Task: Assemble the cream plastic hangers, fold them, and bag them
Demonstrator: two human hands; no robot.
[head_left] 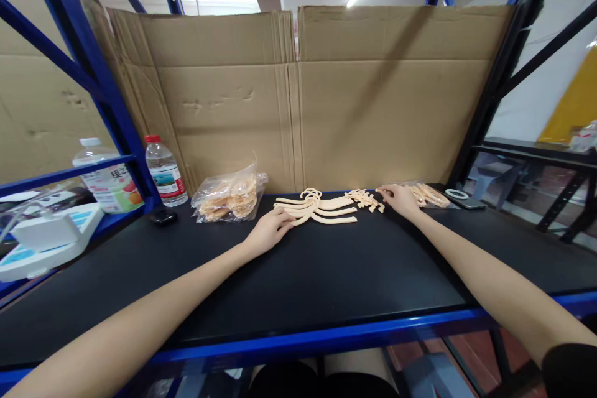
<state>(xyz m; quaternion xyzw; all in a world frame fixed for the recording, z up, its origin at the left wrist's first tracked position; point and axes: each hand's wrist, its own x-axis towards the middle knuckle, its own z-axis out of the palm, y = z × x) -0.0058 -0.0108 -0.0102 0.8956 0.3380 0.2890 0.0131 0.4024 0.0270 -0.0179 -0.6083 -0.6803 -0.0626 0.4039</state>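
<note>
Several pale, curved wooden-looking strips (334, 212) lie in a loose bundle at the back of the black tabletop, with curled ends at their top. My left hand (269, 232) rests at the bundle's left end, its fingers bent over the strip ends; whether it grips one is unclear. Right of the strips is a small pile of knobbly pale pieces (366, 199). My right hand (400, 198) reaches to the right edge of that pile, thumb and fingertips together at a small pale piece. Beside it lies a clear bag of pale looped pieces (430, 194), partly behind the hand.
A clear bag of pale flat pieces (231, 194), a red-capped bottle (165, 173) and a small black object (163, 216) stand at left. A white ring (456, 194) lies on a phone-like slab (469, 201) at right. Cardboard (224, 112) walls the back; a blue-edged table (317, 343) spans the front.
</note>
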